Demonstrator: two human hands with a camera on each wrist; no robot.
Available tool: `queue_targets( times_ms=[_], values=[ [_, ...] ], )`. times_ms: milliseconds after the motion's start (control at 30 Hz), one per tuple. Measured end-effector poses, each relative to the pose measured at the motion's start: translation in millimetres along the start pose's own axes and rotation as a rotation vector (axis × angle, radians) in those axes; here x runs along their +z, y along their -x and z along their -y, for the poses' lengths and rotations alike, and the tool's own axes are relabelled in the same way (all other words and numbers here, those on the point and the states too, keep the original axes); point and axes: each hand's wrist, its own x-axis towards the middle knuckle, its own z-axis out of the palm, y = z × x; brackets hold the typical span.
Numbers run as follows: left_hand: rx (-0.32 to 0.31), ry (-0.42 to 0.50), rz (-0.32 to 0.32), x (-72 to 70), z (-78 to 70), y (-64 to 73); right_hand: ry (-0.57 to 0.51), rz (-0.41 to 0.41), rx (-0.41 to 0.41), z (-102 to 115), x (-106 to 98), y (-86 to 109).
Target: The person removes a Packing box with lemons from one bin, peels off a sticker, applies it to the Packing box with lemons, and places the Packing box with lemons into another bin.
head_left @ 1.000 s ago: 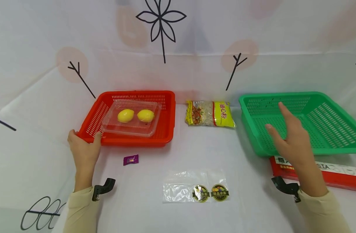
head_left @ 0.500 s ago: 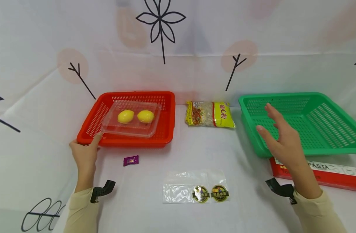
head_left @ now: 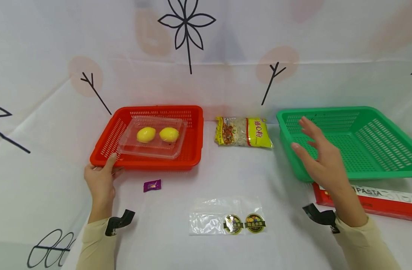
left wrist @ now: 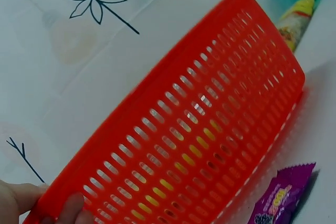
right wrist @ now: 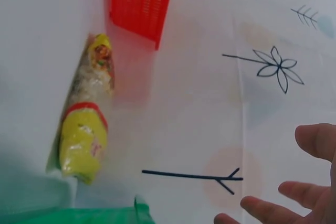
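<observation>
My left hand point(head_left: 101, 183) grips the near left corner of the red basket point(head_left: 158, 163), thumb over the rim and fingers beneath it. Inside that basket lies a clear plastic container point(head_left: 143, 150) with two lemons point(head_left: 146, 135) showing yellow in it. The left wrist view has the slotted basket wall point(left wrist: 173, 114) across it, with fingertips at the lower left edge. My right hand point(head_left: 324, 161) is raised with fingers spread, holding nothing, and overlaps the left side of the green basket point(head_left: 361, 175) in the head view.
Between the baskets lies a yellow pasta bag point(head_left: 243, 132). A purple wrapped candy point(head_left: 152, 185) sits before the red basket. Clear plastic bags point(head_left: 206, 224) with round labels lie at the front. A red pasta box point(head_left: 388, 204) lies before the green basket.
My right hand has moved left and slightly forward from over the green basket. My left hand has shifted slightly right along the red basket's corner; the basket stays in place.
</observation>
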Motion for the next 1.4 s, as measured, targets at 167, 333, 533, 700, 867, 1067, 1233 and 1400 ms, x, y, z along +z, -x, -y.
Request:
queue_targets(
  times_ms=[167, 333, 533, 700, 867, 1067, 1233, 1400],
  values=[
    [-0.033, 0.144, 0.038, -2.5, 2.0, 1.8, -0.019, 0.012, -0.009, 5.1, 4.6, -4.5],
    [-0.068, 0.205, 0.044, -2.6, 4.0, 2.9, -0.029, 0.048, -0.013, 9.9, 10.0, -5.7],
    [-0.071, 0.226, 0.054, -1.0, 5.7, 2.9, -0.054, 0.064, -0.050, 17.5, 14.6, -11.9],
    [-0.032, 0.264, 0.066, 0.5, 7.0, 3.0, -0.051, 0.082, -0.086, 24.6, 21.1, -20.1],
    [-0.013, 0.319, 0.071, 2.6, 9.2, 3.6, -0.043, 0.102, -0.086, 28.6, 29.7, -24.1],
    [0.004, 0.317, 0.086, 2.5, 14.0, 3.3, -0.050, 0.123, -0.089, 32.0, 38.9, -26.2],
    [0.022, 0.307, 0.094, 1.6, 14.9, 3.8, -0.077, 0.143, -0.091, 36.7, 47.8, -27.6],
    [0.035, 0.303, 0.091, 0.3, 14.2, 6.3, -0.073, 0.171, -0.101, 41.9, 57.5, -30.0]
  ],
)
